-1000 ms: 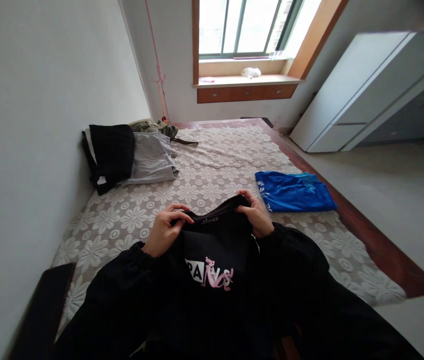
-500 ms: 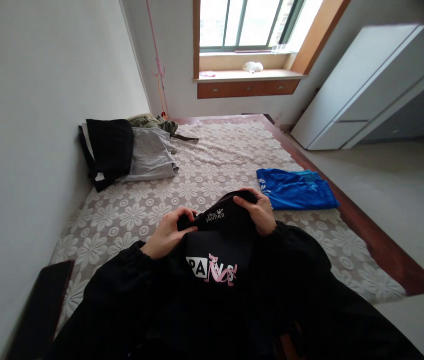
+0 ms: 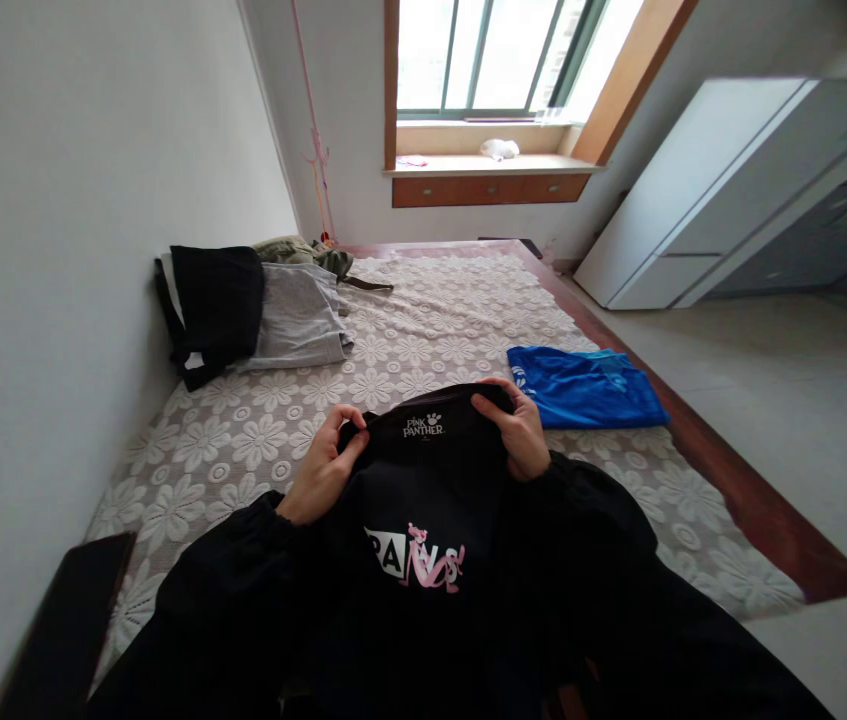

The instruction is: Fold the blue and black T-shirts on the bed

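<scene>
A black T-shirt [image 3: 438,480] with a white-and-pink print on its chest and a "Pink Panther" mark inside the collar hangs between my hands. My left hand [image 3: 324,463] pinches its neck or shoulder edge on the left, fingers closed. On the other side my right hand [image 3: 519,430] grips the edge, thumb on top. The collar is stretched out between them. The lower part of the shirt merges with my black sleeves and lap, so its hem cannot be made out.
A folded blue garment [image 3: 588,388] lies near the right edge of the table, on a floral lace cover [image 3: 423,320]. Black clothes [image 3: 217,305], a grey garment [image 3: 299,315] and an olive one [image 3: 288,248] are piled by the left wall. A dark panel [image 3: 67,620] stands at lower left.
My left hand has moved slightly left, and the collar is now drawn wider and straighter, showing the inside mark more fully. My right hand stays almost in place.
</scene>
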Tool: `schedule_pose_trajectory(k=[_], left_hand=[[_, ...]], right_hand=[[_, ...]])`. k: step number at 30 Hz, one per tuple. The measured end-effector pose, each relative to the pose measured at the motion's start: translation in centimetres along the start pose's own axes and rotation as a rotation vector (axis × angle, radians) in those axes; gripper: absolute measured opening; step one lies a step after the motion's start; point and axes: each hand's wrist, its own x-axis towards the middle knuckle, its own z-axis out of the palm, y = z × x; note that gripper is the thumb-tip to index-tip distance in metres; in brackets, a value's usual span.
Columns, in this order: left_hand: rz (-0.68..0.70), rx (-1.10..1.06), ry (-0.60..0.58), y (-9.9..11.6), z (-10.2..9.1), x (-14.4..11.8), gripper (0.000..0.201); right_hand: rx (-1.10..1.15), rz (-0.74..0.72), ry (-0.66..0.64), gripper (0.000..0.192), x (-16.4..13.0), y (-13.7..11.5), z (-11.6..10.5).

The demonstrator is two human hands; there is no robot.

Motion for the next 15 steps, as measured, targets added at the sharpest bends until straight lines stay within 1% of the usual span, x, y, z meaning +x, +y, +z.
schedule_pose_trajectory(k=[2,5,7,8,11,13,15], left_hand=[[0.026,-0.031,0.018,0.17,0.0,-0.09,0.011],[0.037,-0.035,-0.038,0.35,-0.03,-0.22,0.01],[0.046,-0.015,-0.043,0.43,-0.09,-0.27,0.004],[0.054,-0.007,-0.035,0.46,-0.12,-0.28,0.005],[0.073,-0.003,-0.027,0.62,-0.25,-0.35,0.023],[0.068,-0.016,-0.033,0.79,-0.31,-0.44,0.032],[0.054,-0.04,-0.031,1.0,-0.35,-0.56,0.041]], right_hand=[[-0.004,-0.006,-0.022,0.051,-0.28,-0.3,0.18],[0.005,-0.005,-0.042,0.053,-0.65,-0.7,0.38],[0.021,0.002,-0.075,0.054,-0.79,-0.89,0.43],[0.033,0.005,-0.095,0.055,-0.83,-0.96,0.44],[0.065,0.005,-0.141,0.055,-0.88,-1.0,0.41],[0.062,-0.005,-0.141,0.053,-0.89,-0.91,0.37],[0.027,-0.044,-0.135,0.05,-0.89,-0.79,0.33]])
